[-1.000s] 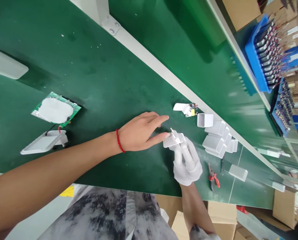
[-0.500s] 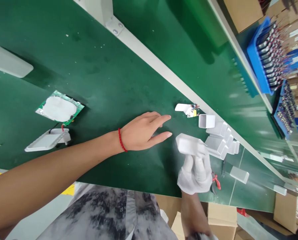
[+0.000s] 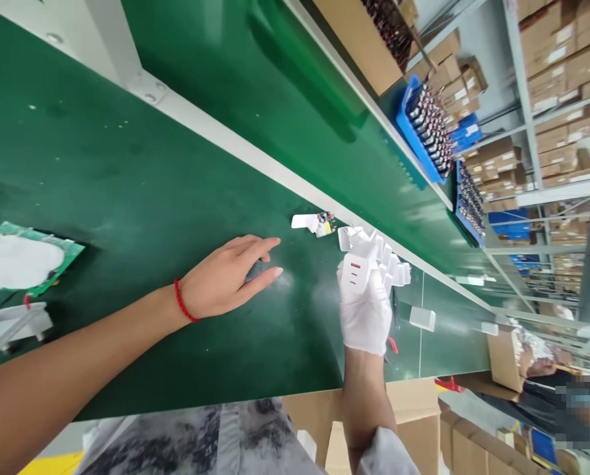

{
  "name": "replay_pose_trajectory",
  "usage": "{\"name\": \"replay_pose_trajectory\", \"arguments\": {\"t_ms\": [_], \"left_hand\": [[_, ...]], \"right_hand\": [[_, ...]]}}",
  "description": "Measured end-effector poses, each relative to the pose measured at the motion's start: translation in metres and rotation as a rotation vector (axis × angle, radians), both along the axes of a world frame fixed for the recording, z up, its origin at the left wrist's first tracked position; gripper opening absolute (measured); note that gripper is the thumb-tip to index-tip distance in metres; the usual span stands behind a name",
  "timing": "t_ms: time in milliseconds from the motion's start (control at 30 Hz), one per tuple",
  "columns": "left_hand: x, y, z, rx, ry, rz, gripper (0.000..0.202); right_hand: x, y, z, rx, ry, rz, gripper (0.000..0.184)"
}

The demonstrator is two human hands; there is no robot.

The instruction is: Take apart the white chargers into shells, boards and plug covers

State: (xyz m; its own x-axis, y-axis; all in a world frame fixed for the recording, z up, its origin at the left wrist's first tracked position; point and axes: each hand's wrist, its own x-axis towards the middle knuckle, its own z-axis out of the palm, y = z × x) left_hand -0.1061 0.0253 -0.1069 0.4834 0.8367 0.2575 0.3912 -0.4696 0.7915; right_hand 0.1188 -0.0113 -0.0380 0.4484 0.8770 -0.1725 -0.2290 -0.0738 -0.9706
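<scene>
My left hand, bare with a red cord bracelet, hovers over the green bench with fingers stretched out and nothing in them. Wearing a white glove, my right hand grips a white plastic charger housing whose face shows several slots, one of them red. Behind it stand several similar white housings, partly hidden by the hand and the held piece. A small circuit board with parts, attached to a white plate, lies between the hands, near the rail.
At left lie a green circuit board with a white pad and, wired below it, an open white casing. A pale metal rail crosses the bench. Red-handled pliers and a white block lie right. Blue trays stand beyond.
The view has swung right. My right hand has turned the white housing so its slotted face shows, and holds it closer to the other housings. My left hand stays open.
</scene>
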Motion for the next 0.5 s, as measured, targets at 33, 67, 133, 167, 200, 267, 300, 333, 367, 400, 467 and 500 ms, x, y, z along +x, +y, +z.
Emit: {"name": "replay_pose_trajectory", "arguments": {"t_ms": [33, 67, 133, 167, 200, 267, 300, 333, 367, 400, 467, 500], "left_hand": [[0.0, 0.0, 0.0, -0.002, 0.004, 0.002, 0.046], [0.0, 0.0, 0.0, -0.004, 0.005, 0.004, 0.046], [0.001, 0.0, 0.0, -0.009, 0.005, 0.008, 0.047], [0.001, 0.0, 0.0, -0.011, 0.005, 0.01, 0.046], [0.0, 0.0, -0.001, -0.011, 0.006, 0.01, 0.046], [0.0, 0.0, 0.0, -0.009, 0.011, 0.013, 0.046], [0.0, 0.0, 0.0, -0.006, 0.012, 0.015, 0.046], [-0.001, 0.0, 0.0, -0.003, 0.013, 0.015, 0.045], [-0.001, 0.0, 0.001, 0.0, 0.012, 0.016, 0.045], [-0.001, -0.001, 0.001, 0.003, 0.01, 0.016, 0.045], [-0.001, -0.001, 0.001, 0.008, 0.005, 0.016, 0.045], [-0.001, -0.001, 0.001, 0.009, 0.004, 0.016, 0.044]], "right_hand": [[0.0, 0.002, 0.002, -0.004, 0.041, 0.007, 0.027], [0.001, 0.004, 0.003, -0.009, 0.071, 0.003, 0.028], [0.003, 0.007, 0.004, -0.033, 0.12, -0.023, 0.032], [0.005, 0.008, 0.004, -0.052, 0.142, -0.04, 0.034], [0.006, 0.01, 0.004, -0.07, 0.157, -0.058, 0.036], [0.007, 0.014, 0.005, -0.087, 0.17, -0.085, 0.039], [0.007, 0.015, 0.005, -0.089, 0.167, -0.084, 0.04], [0.006, 0.017, 0.005, -0.088, 0.161, -0.068, 0.042], [0.006, 0.018, 0.005, -0.087, 0.152, -0.045, 0.042], [0.007, 0.019, 0.004, -0.086, 0.143, -0.021, 0.043], [0.009, 0.022, 0.003, -0.084, 0.097, 0.037, 0.041], [0.011, 0.025, 0.003, -0.082, 0.055, 0.084, 0.04]]}}
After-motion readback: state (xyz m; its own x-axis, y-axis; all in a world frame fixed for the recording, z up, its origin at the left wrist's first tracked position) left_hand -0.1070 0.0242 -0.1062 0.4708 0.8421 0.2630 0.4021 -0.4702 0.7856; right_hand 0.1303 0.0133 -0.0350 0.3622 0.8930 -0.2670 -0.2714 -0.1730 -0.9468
